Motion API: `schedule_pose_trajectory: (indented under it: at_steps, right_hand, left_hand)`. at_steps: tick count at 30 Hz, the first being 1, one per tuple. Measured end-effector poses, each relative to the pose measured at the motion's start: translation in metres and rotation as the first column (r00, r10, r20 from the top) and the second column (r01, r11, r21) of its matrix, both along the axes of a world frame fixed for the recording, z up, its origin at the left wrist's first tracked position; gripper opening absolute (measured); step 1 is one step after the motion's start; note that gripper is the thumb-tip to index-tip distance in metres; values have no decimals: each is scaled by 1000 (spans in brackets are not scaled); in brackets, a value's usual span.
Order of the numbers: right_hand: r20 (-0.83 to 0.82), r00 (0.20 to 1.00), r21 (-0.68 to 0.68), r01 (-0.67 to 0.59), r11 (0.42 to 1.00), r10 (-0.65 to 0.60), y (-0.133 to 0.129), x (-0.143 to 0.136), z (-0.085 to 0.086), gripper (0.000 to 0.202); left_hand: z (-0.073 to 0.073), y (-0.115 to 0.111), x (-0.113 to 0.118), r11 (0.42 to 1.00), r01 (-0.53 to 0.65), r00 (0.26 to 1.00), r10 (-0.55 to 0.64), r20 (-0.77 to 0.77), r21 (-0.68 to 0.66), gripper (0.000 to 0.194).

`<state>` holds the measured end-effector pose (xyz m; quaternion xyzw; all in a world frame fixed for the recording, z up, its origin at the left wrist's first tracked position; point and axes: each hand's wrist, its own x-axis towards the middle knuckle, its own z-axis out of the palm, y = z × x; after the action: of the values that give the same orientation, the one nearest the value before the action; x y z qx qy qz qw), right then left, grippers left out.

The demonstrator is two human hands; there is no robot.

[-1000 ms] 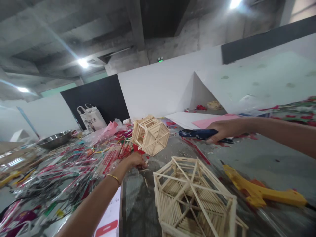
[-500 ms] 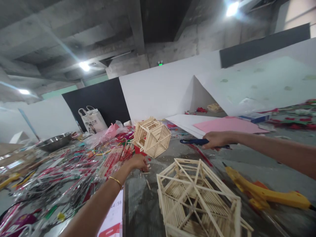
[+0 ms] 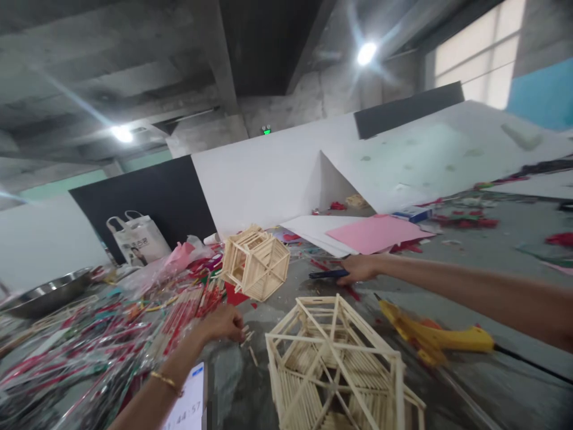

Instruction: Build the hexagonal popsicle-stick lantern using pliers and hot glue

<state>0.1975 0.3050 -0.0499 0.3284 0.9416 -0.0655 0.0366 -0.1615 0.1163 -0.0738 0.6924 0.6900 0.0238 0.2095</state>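
Observation:
My left hand [image 3: 224,323] is low over the grey surface, its fingers curled closed. Short pieces of wooden stick [image 3: 253,356] lie beside its fingertips; whether it pinches one is hidden. My right hand [image 3: 359,269] is closed around a dark blue-handled tool [image 3: 326,274], low at the surface; its working end is hidden. Nearest me stands a large open frame of wooden sticks [image 3: 331,343], many-sided, with crossing struts on top. Behind it, a smaller stick-built lantern-like shape [image 3: 267,272] rests on its side, touched by neither hand.
A yellow glue gun [image 3: 439,337] with a black cord lies at right. Plastic-wrapped craft materials [image 3: 111,346] crowd the left, near a metal bowl [image 3: 49,292] and a white bag [image 3: 138,239]. Pink sheets [image 3: 371,233] lie farther back. A phone [image 3: 190,397] sits under my left forearm.
The view has turned to the right. My right hand has come down and left with the blue-handled tool, closer to the surface. My left hand stays by the stick pieces.

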Motion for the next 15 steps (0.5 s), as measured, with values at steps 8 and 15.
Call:
schedule_pose_trajectory:
  at_steps: [8,15]
  right_hand:
    - [173,982,113,60,992,-79,-7,-4,-5,56]
    - [165,986,93,3,996,-19,-4,-2,-6,58]
  left_hand:
    - [7,-7,0,995,47,996,-40,77,-85,18]
    - [9,-19,12,998,-51,997,52,58,-24,17]
